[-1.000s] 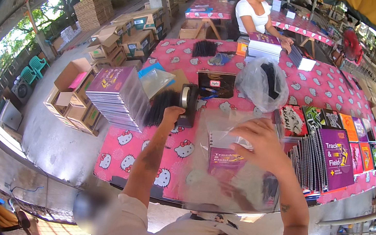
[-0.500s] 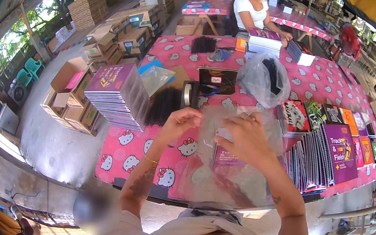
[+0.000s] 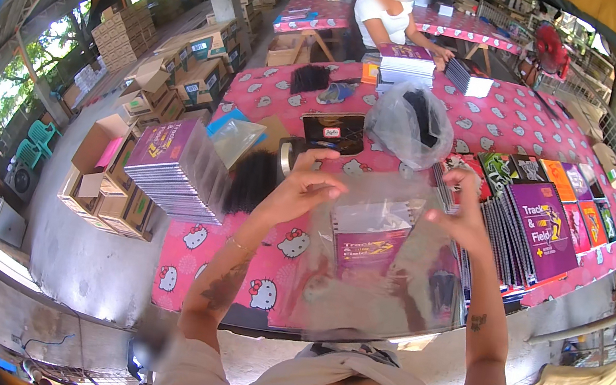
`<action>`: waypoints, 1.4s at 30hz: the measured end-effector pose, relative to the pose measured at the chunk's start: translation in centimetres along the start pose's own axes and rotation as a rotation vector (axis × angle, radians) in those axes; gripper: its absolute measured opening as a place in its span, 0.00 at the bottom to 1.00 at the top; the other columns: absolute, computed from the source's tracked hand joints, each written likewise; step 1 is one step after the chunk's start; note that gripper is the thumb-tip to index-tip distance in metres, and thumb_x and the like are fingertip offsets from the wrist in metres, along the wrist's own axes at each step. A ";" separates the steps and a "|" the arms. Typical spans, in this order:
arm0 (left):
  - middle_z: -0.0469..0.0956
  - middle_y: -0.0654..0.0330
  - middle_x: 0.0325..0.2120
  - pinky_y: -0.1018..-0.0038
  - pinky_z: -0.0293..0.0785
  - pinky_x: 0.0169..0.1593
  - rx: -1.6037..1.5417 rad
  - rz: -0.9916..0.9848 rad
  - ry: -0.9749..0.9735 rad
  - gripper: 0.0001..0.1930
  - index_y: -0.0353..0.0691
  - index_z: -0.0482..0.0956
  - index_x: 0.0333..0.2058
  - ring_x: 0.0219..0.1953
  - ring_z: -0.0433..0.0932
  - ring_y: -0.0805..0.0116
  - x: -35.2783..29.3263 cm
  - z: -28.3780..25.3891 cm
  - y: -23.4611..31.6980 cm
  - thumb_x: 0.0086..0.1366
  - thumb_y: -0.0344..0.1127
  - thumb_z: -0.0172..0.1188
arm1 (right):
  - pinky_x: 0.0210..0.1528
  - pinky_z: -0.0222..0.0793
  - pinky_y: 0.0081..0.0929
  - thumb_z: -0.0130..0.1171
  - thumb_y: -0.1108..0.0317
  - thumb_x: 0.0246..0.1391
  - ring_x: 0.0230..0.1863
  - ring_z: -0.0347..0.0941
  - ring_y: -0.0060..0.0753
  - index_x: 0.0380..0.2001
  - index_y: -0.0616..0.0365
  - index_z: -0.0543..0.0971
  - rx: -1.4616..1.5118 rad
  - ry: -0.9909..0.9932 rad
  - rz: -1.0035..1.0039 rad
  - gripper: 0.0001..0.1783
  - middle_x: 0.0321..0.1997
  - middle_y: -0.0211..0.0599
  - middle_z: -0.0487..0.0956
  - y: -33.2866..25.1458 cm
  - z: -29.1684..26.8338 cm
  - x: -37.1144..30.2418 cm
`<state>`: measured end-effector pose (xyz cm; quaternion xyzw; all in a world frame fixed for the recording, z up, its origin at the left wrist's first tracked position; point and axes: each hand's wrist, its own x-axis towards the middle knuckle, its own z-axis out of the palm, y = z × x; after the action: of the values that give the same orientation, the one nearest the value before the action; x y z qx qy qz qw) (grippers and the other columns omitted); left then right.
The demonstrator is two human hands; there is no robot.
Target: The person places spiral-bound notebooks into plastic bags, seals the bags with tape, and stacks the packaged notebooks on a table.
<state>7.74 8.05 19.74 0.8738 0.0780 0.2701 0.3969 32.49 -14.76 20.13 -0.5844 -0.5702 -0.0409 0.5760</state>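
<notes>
A purple spiral notebook [image 3: 368, 242] lies on the pink table in front of me. Clear plastic [image 3: 309, 289] spreads around and over it, and I cannot tell whether it is a sheet or a bag. My left hand [image 3: 300, 191] hovers at the plastic's left, fingers curved and apart, nothing visible in them. On the other side, my right hand [image 3: 466, 213] is raised with thumb and fingers spread, beside a row of spiral notebooks. A pale strip crosses the notebook's upper part under the plastic.
Stacked purple notebooks [image 3: 171, 167] stand at left, near black bristle-like strips [image 3: 251, 183] and a tape roll [image 3: 289, 156]. A plastic bag [image 3: 415, 129] with black contents sits ahead. Purple notebooks [image 3: 543, 234] and colourful ones [image 3: 556, 179] fill the right. A person [image 3: 388, 20] works across the table.
My hands have moved apart, the right one lifting off the notebook to the right. More of the purple cover shows. The whole view has shifted slightly.
</notes>
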 end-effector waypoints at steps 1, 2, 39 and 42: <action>0.62 0.58 0.62 0.67 0.65 0.58 0.044 0.078 0.022 0.07 0.51 0.88 0.37 0.62 0.60 0.60 1.3 1.5 0.1 0.59 0.34 0.69 | 0.63 0.57 0.43 0.77 0.59 0.36 0.58 0.67 0.39 0.41 0.52 0.80 0.060 -0.136 0.127 0.26 0.56 0.34 0.75 3.6 0.2 -2.3; 0.62 0.58 0.62 0.67 0.65 0.58 0.046 0.082 0.014 0.07 0.51 0.88 0.37 0.62 0.60 0.60 1.8 2.4 0.2 0.59 0.34 0.69 | 0.65 0.56 0.43 0.77 0.58 0.35 0.60 0.66 0.38 0.40 0.52 0.80 0.143 -0.282 0.248 0.26 0.59 0.34 0.72 6.2 0.9 -3.7; 0.79 0.59 0.45 0.72 0.72 0.54 -0.326 -0.146 0.143 0.20 0.35 0.74 0.54 0.50 0.76 0.70 2.5 6.1 0.2 0.67 0.37 0.63 | 0.55 0.71 0.29 0.67 0.51 0.57 0.52 0.77 0.27 0.55 0.62 0.78 0.513 -0.766 0.310 0.31 0.51 0.38 0.82 9.1 6.5 3.2; 0.76 0.56 0.52 0.70 0.66 0.61 -0.443 -0.308 0.001 0.25 0.36 0.70 0.58 0.56 0.73 0.66 0.7 5.2 -2.2 0.66 0.39 0.64 | 0.56 0.71 0.29 0.67 0.53 0.56 0.53 0.76 0.28 0.56 0.61 0.78 0.441 -0.776 0.241 0.30 0.53 0.41 0.81 8.8 5.9 1.8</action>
<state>11.32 6.41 15.61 0.7434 0.1491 0.2175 0.6147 35.84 -6.64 13.91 -0.4823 -0.6666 0.3702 0.4313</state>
